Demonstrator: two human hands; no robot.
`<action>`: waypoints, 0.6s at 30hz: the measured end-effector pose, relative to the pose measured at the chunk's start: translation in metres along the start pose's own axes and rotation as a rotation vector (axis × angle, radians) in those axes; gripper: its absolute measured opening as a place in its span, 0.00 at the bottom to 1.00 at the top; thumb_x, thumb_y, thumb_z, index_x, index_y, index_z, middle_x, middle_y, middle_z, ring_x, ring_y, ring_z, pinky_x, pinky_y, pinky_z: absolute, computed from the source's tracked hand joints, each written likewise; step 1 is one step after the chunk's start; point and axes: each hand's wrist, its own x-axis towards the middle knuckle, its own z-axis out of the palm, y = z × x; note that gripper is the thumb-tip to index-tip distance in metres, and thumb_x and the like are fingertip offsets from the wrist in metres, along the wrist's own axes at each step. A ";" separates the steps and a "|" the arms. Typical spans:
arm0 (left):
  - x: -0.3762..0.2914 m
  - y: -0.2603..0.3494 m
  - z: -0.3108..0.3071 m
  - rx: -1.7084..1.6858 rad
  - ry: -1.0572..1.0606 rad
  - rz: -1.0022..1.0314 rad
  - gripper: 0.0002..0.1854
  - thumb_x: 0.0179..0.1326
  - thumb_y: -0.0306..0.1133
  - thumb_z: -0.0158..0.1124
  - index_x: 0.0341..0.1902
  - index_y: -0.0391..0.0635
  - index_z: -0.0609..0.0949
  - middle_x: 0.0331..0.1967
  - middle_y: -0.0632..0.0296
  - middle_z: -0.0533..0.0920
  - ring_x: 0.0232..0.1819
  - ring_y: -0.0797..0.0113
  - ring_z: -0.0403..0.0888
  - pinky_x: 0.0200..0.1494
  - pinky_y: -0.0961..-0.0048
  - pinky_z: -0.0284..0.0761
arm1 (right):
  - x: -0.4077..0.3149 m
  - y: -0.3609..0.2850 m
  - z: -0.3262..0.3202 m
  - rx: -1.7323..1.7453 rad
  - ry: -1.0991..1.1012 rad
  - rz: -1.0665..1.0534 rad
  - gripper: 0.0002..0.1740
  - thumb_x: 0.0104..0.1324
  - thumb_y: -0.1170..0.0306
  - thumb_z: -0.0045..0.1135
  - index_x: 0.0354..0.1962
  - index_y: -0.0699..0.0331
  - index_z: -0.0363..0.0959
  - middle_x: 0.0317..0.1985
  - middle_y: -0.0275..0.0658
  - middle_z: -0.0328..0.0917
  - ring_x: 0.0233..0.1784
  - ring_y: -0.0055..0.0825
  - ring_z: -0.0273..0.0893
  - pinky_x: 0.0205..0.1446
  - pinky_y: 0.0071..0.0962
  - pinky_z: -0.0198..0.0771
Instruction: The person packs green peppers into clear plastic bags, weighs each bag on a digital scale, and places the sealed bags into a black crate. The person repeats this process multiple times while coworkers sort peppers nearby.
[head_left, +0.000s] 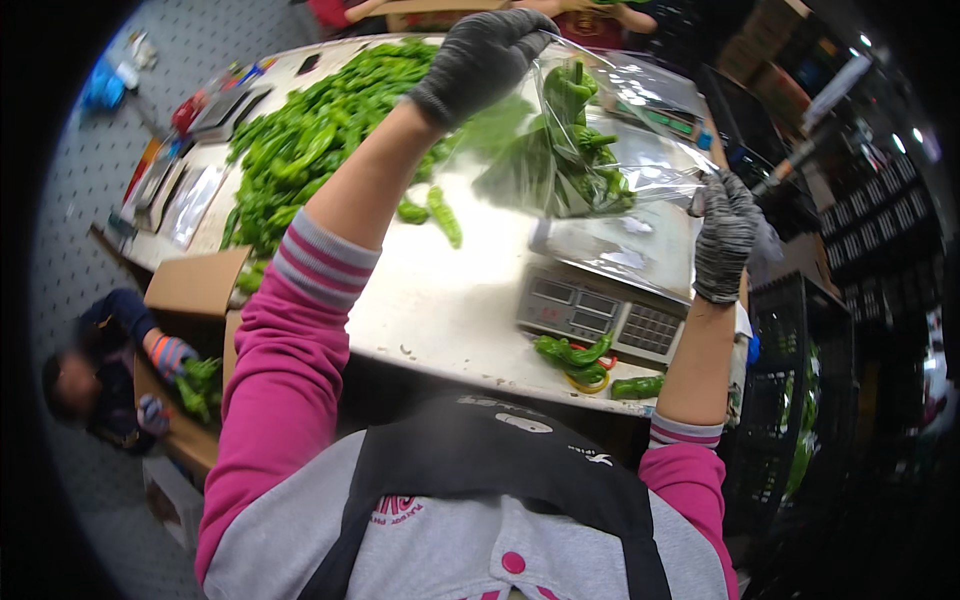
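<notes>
A clear plastic bag (517, 169) with several green peppers (592, 146) inside hangs between my two gloved hands. My left hand (487, 64), in a dark grey knit glove, is closed on the bag's upper edge. On the right, my right hand (724, 232), in a grey striped glove, grips the bag's other side. Below the bag stands a digital weighing scale (600, 300) with displays and a keypad. Loose green peppers (574, 356) lie in front of the scale, beside red and yellow rubber bands (587, 387). To the left is a large heap of green peppers (330, 135).
A white table (435, 315) holds the heap and the scale. Stacks of flat plastic bags (191, 202) lie at its left edge. A co-worker (112, 375) handles peppers at a cardboard box (199, 281) on the left. Others stand across the table. Black crates (799, 390) stand right.
</notes>
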 end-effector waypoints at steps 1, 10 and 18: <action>0.011 -0.002 0.020 -0.079 0.024 -0.020 0.10 0.55 0.27 0.59 0.41 0.40 0.80 0.28 0.53 0.81 0.33 0.54 0.80 0.40 0.68 0.76 | -0.003 0.008 -0.011 -0.133 0.053 -0.042 0.10 0.65 0.75 0.47 0.39 0.72 0.75 0.24 0.36 0.74 0.25 0.17 0.67 0.30 0.19 0.65; -0.034 0.030 0.111 0.145 -0.657 0.018 0.12 0.61 0.23 0.48 0.46 0.45 0.77 0.19 0.59 0.78 0.20 0.66 0.79 0.20 0.69 0.74 | -0.087 0.106 -0.019 -0.985 -0.017 0.159 0.14 0.62 0.61 0.48 0.29 0.63 0.75 0.30 0.50 0.77 0.36 0.50 0.75 0.41 0.42 0.70; -0.096 0.069 0.071 -0.142 -0.746 -0.370 0.27 0.57 0.37 0.55 0.62 0.49 0.67 0.28 0.52 0.80 0.33 0.55 0.80 0.37 0.61 0.74 | -0.150 0.081 -0.031 -0.959 0.010 0.300 0.12 0.57 0.61 0.57 0.30 0.62 0.76 0.29 0.47 0.78 0.34 0.46 0.77 0.41 0.41 0.70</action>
